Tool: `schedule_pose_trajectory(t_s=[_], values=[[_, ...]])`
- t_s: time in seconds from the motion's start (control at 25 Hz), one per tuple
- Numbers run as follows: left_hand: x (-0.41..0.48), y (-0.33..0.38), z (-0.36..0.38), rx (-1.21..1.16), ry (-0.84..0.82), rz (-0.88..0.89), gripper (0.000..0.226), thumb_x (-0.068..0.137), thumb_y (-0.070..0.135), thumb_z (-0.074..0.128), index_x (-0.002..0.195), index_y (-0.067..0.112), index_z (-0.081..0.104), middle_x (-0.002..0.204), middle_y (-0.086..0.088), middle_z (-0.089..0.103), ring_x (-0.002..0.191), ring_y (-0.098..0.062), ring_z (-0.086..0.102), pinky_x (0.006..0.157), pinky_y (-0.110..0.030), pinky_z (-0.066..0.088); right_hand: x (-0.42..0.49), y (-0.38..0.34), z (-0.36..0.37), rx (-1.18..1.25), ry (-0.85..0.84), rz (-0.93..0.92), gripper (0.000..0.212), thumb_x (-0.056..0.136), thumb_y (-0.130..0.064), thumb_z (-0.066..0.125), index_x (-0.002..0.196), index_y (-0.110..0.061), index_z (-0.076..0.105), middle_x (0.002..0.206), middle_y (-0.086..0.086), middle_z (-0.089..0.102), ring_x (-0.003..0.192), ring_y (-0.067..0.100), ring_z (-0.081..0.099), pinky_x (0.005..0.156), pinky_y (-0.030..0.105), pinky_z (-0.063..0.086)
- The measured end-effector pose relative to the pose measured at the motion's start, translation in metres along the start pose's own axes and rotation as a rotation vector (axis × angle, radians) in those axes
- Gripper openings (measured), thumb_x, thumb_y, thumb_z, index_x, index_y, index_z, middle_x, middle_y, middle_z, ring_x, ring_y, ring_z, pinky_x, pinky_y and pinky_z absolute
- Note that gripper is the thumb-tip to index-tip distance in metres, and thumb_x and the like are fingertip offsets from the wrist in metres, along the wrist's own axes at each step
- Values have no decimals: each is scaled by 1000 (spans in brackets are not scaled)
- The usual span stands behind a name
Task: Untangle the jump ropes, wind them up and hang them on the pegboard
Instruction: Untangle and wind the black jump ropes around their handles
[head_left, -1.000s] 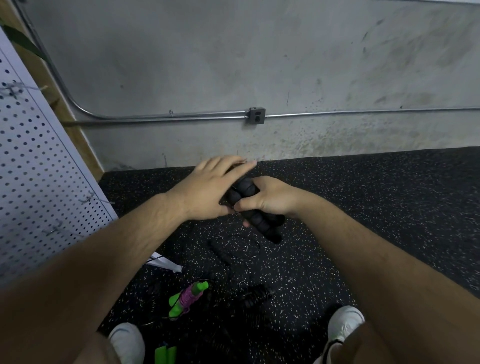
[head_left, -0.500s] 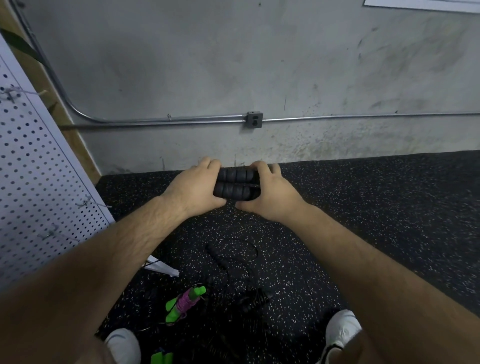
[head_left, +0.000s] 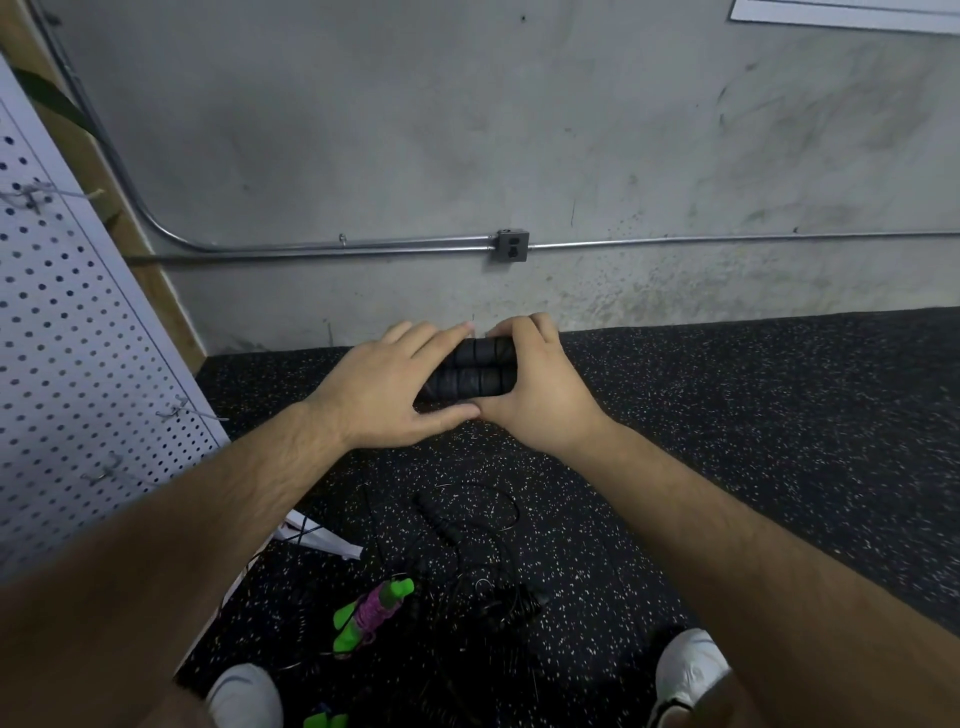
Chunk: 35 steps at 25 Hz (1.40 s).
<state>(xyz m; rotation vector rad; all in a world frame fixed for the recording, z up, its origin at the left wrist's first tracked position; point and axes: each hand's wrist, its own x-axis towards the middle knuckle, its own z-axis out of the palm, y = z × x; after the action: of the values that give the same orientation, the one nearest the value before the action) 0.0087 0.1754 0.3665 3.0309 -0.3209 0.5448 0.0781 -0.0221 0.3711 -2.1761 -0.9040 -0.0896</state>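
Note:
Two black ribbed jump rope handles (head_left: 475, 373) lie side by side, level, held up between both hands in front of the wall. My left hand (head_left: 387, 387) covers their left end with fingers over the top and thumb below. My right hand (head_left: 535, 387) grips the right end, fingers curled over them. Its rope is hidden behind my hands. On the floor below lies a tangle of black rope (head_left: 478, 561) with another black handle (head_left: 436, 517). A green-handled rope wound in purple cord (head_left: 371, 613) lies beside it. The white pegboard (head_left: 67, 364) stands at the left.
Metal hooks (head_left: 182, 413) stick out of the pegboard. My white shoes (head_left: 691, 670) stand on the speckled black mat. Another green handle (head_left: 324, 721) shows at the bottom edge. A conduit with an outlet box (head_left: 511, 245) runs along the concrete wall.
A second ago the handles pointed slantwise in my right hand with the left hand over them. They have turned level and both hands now hold them, a little higher.

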Motion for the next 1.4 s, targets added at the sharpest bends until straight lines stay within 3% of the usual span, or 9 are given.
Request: schedule_pose_trajectory(t_s=[0.12,0.24,0.36,0.6,0.72,0.84,1.0,1.2,1.4], values=[[3,-1,-7,-133,39,-87,92,82,85,36,153,27,35,132,3,57,119,-18,54,90,-42,54,-3,-5,1,236,109,14,86,69,-27,92,139,-20,41,124,-12,47,106,-3,52,91,4,41],[5,-1,-18,-375,168,-185,72,85,77,46,142,33,44,128,10,59,114,-12,56,91,-43,54,-1,-11,15,575,186,116,80,76,-17,87,141,-23,41,115,-11,64,105,4,65,97,25,53],[4,-1,-28,-450,220,-196,63,85,72,51,137,38,45,122,17,56,112,-8,56,93,-39,51,9,-21,50,617,-32,136,59,79,-15,78,132,-23,52,119,-5,67,112,7,63,104,43,50],[-2,-7,-35,-556,234,-196,63,86,68,52,138,31,51,120,16,59,108,0,54,90,-15,42,22,-57,105,639,-336,15,32,91,-7,63,123,-7,65,113,4,72,107,11,66,97,35,55],[-9,-22,-39,-586,255,-263,53,91,61,55,136,33,52,113,17,63,102,2,58,84,-14,46,26,-63,116,697,-442,54,16,100,-7,55,102,3,67,94,11,73,93,19,68,95,26,50],[-18,-39,-43,-622,278,-314,43,95,54,57,131,30,56,105,11,67,95,-1,62,81,-20,49,30,-63,121,753,-520,117,22,105,-15,51,89,-12,64,70,2,56,66,16,54,76,34,50],[-28,-56,-46,-649,245,-366,42,96,52,55,128,26,59,93,11,66,81,4,59,70,-11,44,39,-54,104,508,-524,31,24,105,-28,53,91,-18,69,57,-11,47,51,6,41,52,22,37],[-37,-64,-67,-607,262,-422,36,98,42,60,134,37,55,101,26,60,88,23,53,72,0,36,49,-31,49,98,-443,-14,29,100,-46,56,84,-27,70,59,-8,52,51,4,44,55,24,39],[-40,-70,-70,-388,122,-331,68,85,62,59,146,33,48,120,15,55,101,5,49,85,-17,37,61,-33,-19,-63,-347,-4,25,100,-44,56,95,-25,72,73,-4,64,60,7,52,59,24,41]])
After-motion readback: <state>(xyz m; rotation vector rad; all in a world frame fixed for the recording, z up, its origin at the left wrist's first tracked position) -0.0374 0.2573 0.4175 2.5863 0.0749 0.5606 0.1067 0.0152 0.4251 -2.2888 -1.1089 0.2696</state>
